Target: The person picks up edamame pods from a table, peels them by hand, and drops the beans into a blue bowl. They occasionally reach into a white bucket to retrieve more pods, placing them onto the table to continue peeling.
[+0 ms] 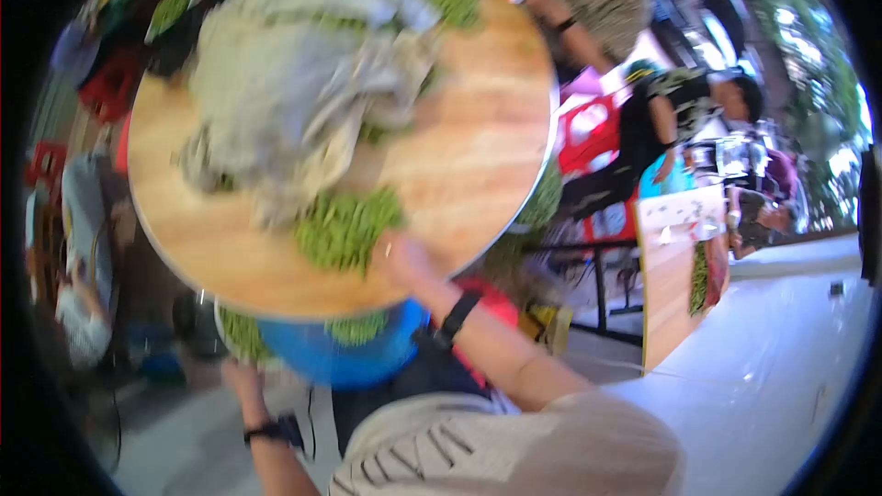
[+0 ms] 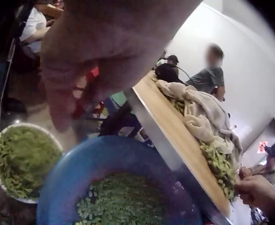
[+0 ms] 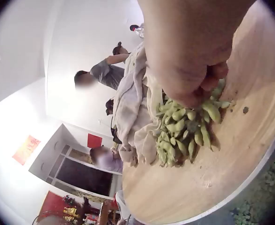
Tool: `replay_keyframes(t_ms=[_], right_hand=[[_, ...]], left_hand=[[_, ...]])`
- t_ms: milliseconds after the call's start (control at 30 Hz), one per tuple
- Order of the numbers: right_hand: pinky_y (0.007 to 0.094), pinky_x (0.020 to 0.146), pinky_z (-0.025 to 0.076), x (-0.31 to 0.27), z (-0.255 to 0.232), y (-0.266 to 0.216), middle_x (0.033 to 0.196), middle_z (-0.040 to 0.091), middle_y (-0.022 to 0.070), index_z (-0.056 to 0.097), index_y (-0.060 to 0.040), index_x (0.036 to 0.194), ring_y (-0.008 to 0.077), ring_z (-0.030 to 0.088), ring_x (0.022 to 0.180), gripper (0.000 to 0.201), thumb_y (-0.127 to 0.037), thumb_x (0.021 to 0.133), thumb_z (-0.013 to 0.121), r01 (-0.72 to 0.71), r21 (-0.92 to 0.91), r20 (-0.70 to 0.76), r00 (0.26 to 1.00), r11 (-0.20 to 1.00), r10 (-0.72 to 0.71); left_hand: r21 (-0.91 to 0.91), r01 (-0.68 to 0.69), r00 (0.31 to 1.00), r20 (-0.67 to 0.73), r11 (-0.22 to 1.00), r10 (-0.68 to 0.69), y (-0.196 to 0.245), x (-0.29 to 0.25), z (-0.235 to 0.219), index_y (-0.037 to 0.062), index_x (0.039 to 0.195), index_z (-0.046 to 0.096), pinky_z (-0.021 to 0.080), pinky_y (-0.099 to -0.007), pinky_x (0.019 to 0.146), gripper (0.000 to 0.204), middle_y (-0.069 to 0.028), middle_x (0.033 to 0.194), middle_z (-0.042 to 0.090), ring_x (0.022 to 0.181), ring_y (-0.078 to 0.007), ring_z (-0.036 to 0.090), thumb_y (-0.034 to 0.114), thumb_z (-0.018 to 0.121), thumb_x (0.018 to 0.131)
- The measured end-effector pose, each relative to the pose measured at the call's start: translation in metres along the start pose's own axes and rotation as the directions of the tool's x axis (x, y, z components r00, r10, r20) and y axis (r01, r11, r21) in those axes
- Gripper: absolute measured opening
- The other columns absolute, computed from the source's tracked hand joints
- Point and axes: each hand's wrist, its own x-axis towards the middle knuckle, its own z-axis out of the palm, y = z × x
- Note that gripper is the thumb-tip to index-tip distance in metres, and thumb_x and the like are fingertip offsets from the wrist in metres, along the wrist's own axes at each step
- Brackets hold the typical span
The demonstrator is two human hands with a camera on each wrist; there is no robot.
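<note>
On the round table [image 1: 469,147], green bean pods [image 1: 349,230] lie by a cloth [image 1: 276,64], prob. laid to cover more. Blue tub [image 1: 354,367] sits by the edge, prob. for quick reach. R hand [image 1: 404,262] stretches fwd, bent fingers on the pods; can't tell if they grip. L hand [image 1: 241,377] hangs nr. white bowl [image 2: 48,131], fingers loose, empty.

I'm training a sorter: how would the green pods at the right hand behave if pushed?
The green pods would probably scatter, since they lie loosely heaped. Each looks slim, so likely light; their bulging, curved shapes may hinder rolling.
</note>
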Motion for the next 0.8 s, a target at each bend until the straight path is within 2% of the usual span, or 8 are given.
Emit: replay_keyframes(t_ms=[100, 233, 300, 433, 633, 733, 767, 800], right_hand=[[0.0375, 0.053, 0.044, -0.008, -0.005, 0.001, 0.066, 0.058, 0.0148, 0.057, -0.0038, 0.077, 0.0301, 0.057, 0.061, 0.024, -0.027, 0.071, 0.057, -0.14, 0.399, 0.016, 0.989, 0.906, 0.146], [0.0228, 0.036, 0.031, -0.039, -0.014, -0.023, 0.057, 0.047, 0.0004, 0.054, -0.0063, 0.075, 0.0081, 0.039, 0.042, 0.015, -0.02, 0.079, 0.055, -0.471, 0.833, 0.445, 0.882, 0.289, 0.155], [0.0224, 0.035, 0.027, -0.055, -0.004, -0.044, 0.06, 0.046, 0.001, 0.05, -0.0059, 0.073, 0.0076, 0.035, 0.04, 0.015, -0.018, 0.082, 0.052, -0.603, 0.793, 0.609, 0.786, -0.087, 0.11], [0.0204, 0.037, 0.028, -0.078, -0.007, -0.071, 0.064, 0.047, 0.0017, 0.05, -0.0045, 0.079, 0.0075, 0.037, 0.044, 0.015, -0.018, 0.085, 0.05, -0.712, 0.602, 0.728, 0.675, -0.362, -0.117], [0.0191, 0.039, 0.028, -0.092, -0.027, -0.112, 0.067, 0.049, 0.0008, 0.052, -0.0068, 0.082, 0.0069, 0.039, 0.047, 0.016, -0.021, 0.086, 0.048, -0.748, 0.597, 0.735, 0.655, -0.289, -0.178], [0.0187, 0.039, 0.029, -0.087, -0.037, -0.12, 0.066, 0.05, 0.0001, 0.054, -0.007, 0.086, 0.006, 0.04, 0.047, 0.018, -0.025, 0.084, 0.05, -0.633, 0.756, 0.654, 0.72, 0.167, -0.234], [0.0218, 0.041, 0.034, -0.07, -0.008, -0.078, 0.064, 0.05, 0.0003, 0.055, -0.0098, 0.078, 0.0117, 0.047, 0.049, 0.011, -0.021, 0.079, 0.053, -0.303, 0.77, 0.54, 0.778, 0.561, -0.321], [0.0224, 0.042, 0.034, -0.067, -0.025, -0.085, 0.064, 0.051, 0.0014, 0.056, -0.0072, 0.078, 0.0116, 0.047, 0.05, 0.017, -0.023, 0.08, 0.052, -0.328, 0.792, 0.544, 0.763, 0.516, -0.349]], left_hand=[[-0.171, 0.037, 0.971, 0.238, 0.985, 0.005, 0.021, -0.016, 0.02, -0.0053, 0.091, 0.054, 0.038, -0.0245, 0.036, 0.018, -0.0106, 0.071, 0.058, 0.048, -0.0173, 0.056, 0.005, 0.052, 0.077], [-0.492, 0.005, 0.847, 0.465, 0.871, 0.258, 0.112, -0.101, 0.056, -0.0044, 0.097, 0.056, 0.038, -0.0228, 0.036, 0.023, -0.0088, 0.08, 0.059, 0.047, -0.0137, 0.055, 0.004, 0.058, 0.076], [-0.543, -0.085, 0.813, 0.447, 0.835, 0.373, 0.141, -0.123, 0.064, -0.0036, 0.104, 0.055, 0.043, -0.0226, 0.043, 0.03, -0.0093, 0.09, 0.058, 0.052, -0.0114, 0.056, 0.002, 0.06, 0.075], [-0.735, -0.214, 0.734, 0.314, 0.644, 0.602, 0.147, -0.126, 0.068, -0.0006, 0.106, 0.055, 0.045, -0.0196, 0.054, 0.028, -0.0064, 0.087, 0.058, 0.064, -0.009, 0.056, -0.003, 0.054, 0.078], [-0.756, -0.234, 0.752, 0.258, 0.611, 0.607, 0.178, -0.149, 0.018, -0.001, 0.098, 0.058, 0.044, -0.0201, 0.053, 0.017, -0.0033, 0.076, 0.059, 0.061, -0.0076, 0.054, 0.002, 0.052, 0.081], [-0.724, -0.274, 0.8, 0.194, 0.633, 0.568, 0.176, -0.146, 0.008, -0.0005, 0.094, 0.059, 0.038, -0.019, 0.045, 0.016, -0.0013, 0.065, 0.056, 0.052, -0.0055, 0.048, 0.008, 0.052, 0.083], [-0.689, -0.261, 0.831, 0.197, 0.676, 0.521, 0.177, -0.145, -0.001, -0.0013, 0.093, 0.059, 0.038, -0.0206, 0.044, 0.017, -0.0022, 0.059, 0.056, 0.05, -0.0059, 0.048, 0.008, 0.051, 0.083], [-0.656, -0.29, 0.829, 0.192, 0.697, 0.526, 0.181, -0.147, -0.011, -0.0018, 0.094, 0.059, 0.038, -0.0209, 0.045, 0.017, -0.0023, 0.061, 0.055, 0.05, -0.0061, 0.047, 0.007, 0.051, 0.082]])
